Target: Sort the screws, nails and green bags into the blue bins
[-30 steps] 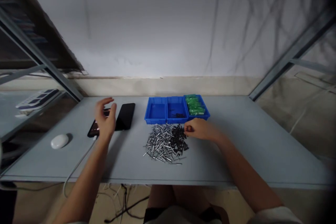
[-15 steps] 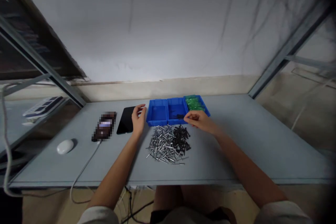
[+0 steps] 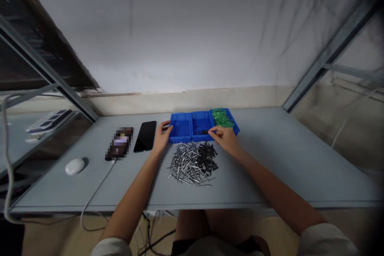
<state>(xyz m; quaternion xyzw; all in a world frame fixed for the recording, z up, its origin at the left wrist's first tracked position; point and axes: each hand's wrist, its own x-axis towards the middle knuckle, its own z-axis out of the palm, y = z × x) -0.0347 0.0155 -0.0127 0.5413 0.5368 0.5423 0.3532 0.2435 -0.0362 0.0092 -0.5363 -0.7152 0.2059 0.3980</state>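
Observation:
My left hand (image 3: pixel 163 137) rests against the left side of the left blue bin (image 3: pixel 181 139), thumb and fingers apart at its wall. At the right side of the middle blue bin (image 3: pixel 200 138), my right hand (image 3: pixel 224 138) is pinched; whatever is between its fingertips is too small to tell. A few dark pieces (image 3: pixel 205 132) lie in that middle bin. Green packets (image 3: pixel 222 119) fill the right blue bin (image 3: pixel 237 131). In front of the bins lies a pile of silver metal pins (image 3: pixel 186 164), with black screws (image 3: pixel 207 158) on its right side.
A black phone (image 3: pixel 145 137) lies left of my left hand. Further left are a blurred-out phone (image 3: pixel 120 144) on a white cable (image 3: pixel 97 193) and a white rounded case (image 3: pixel 75 166). Metal frame posts (image 3: pixel 64 94) stand at the table's back corners.
My left hand has moved right, from beside the black phone to the left bin's side. My right hand has shifted slightly left, still pinched near the middle bin.

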